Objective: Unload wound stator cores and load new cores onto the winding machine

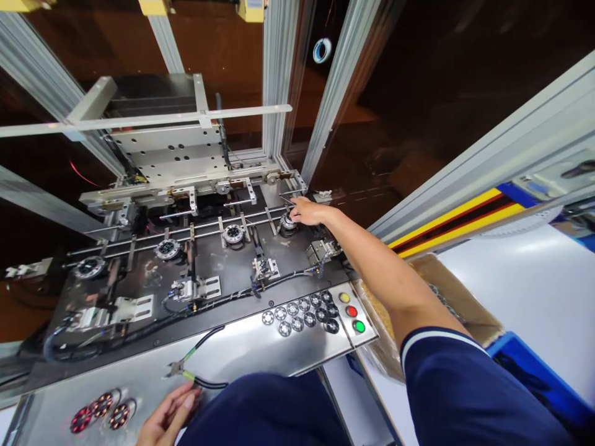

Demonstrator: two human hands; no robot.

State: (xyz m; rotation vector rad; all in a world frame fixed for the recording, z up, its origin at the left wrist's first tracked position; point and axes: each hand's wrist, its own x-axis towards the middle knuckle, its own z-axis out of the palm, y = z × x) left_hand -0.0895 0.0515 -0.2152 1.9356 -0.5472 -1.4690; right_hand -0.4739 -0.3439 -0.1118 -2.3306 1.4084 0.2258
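Observation:
My right hand (307, 211) reaches to the far right station of the machine. Its fingers are bent down around a round stator core (288, 224) on the fixture there and partly hide it. Further stator cores sit on the other fixtures: one in the middle (233, 234), one left of it (168, 249) and one at the far left (90, 267). Low in the view, my left hand (168, 414) rests by the bench edge, fingers loosely curled, nothing visible in them. Close to its fingertips lie cutting pliers (176, 368) with spread green and black handles.
Several loose stator cores (297, 323) lie on the metal ledge beside yellow, red and green buttons (358, 326). Copper-wound stators (103, 404) lie at lower left. Metal clamps (186, 289) and a cable bundle run along the front. A cardboard box (483, 310) and blue tray (525, 371) stand right.

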